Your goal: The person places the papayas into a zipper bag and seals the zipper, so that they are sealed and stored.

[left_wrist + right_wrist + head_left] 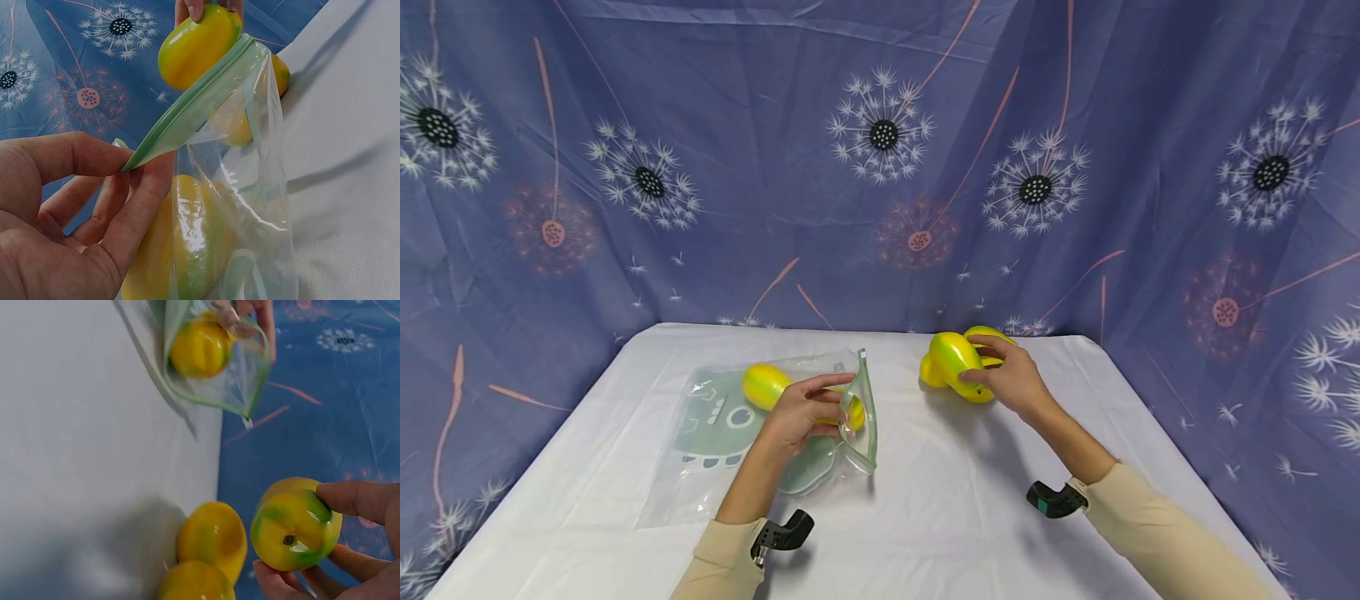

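Note:
My left hand (805,412) pinches the green zip edge (187,103) of a clear plastic zip bag (662,492), whose mouth stands open toward the right. Yellow-green fruit shaped like a mango (765,386) lies inside the bag; the hand and film partly hide it, so I cannot tell how many pieces are there. In my right hand (1011,375) is another mango (955,360), gripped between thumb and fingers, its stem-scar end (289,540) facing the right wrist camera. Two more mangoes, one (212,540) beside the other (195,582), lie close to it.
A white cloth covers the table (925,517). Behind and at both sides hangs a blue curtain (760,167) with dandelion prints. The loose mangoes sit near the table's back edge, to the right of the bag's mouth.

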Demonstrator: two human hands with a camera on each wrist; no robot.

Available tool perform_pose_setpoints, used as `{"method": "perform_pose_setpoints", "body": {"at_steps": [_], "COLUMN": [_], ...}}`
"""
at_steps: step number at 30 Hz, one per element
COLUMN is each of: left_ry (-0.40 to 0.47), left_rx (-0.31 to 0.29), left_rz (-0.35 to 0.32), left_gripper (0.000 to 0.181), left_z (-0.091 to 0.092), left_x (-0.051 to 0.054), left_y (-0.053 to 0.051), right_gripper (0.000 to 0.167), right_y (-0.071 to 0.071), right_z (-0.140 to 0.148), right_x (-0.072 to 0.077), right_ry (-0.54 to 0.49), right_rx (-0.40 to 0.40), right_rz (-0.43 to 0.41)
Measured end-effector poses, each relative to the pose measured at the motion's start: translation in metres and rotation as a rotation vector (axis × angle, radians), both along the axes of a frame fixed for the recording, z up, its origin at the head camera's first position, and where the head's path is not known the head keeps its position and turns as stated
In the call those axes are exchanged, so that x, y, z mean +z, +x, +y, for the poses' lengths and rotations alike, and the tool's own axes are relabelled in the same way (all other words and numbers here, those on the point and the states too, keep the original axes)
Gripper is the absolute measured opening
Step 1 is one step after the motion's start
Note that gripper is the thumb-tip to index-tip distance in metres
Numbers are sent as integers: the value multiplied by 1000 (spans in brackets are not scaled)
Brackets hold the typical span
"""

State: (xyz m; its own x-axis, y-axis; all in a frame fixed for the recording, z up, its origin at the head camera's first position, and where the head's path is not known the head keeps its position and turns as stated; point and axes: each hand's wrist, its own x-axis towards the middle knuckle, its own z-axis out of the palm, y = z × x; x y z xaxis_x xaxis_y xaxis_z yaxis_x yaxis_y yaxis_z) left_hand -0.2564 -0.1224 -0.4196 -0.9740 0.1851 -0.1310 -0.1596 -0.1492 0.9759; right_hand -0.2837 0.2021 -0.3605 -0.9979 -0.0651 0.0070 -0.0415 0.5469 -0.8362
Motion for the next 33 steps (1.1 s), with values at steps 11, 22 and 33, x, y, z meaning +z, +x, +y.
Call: {"method": "perform_pose_setpoints", "body": {"at_steps": [11, 22, 33], "left_ry": [-6, -9, -28], "left_rx": [-6, -3, -6], "left_rz": [-4, -3, -1], "left_gripper": [62, 62, 60], "left_z": [0, 0, -1], "left_x": [-2, -1, -1], "left_y": [0, 0, 0], "right_gripper": [67, 65, 61], "right_y": [8, 13, 15], "right_z": [-25, -37, -44], "right_x": [-17, -21, -24], "right_ry": [-2, -25, 1], "right_rx": [143, 280, 395], "right_rz": [12, -106, -194]}}
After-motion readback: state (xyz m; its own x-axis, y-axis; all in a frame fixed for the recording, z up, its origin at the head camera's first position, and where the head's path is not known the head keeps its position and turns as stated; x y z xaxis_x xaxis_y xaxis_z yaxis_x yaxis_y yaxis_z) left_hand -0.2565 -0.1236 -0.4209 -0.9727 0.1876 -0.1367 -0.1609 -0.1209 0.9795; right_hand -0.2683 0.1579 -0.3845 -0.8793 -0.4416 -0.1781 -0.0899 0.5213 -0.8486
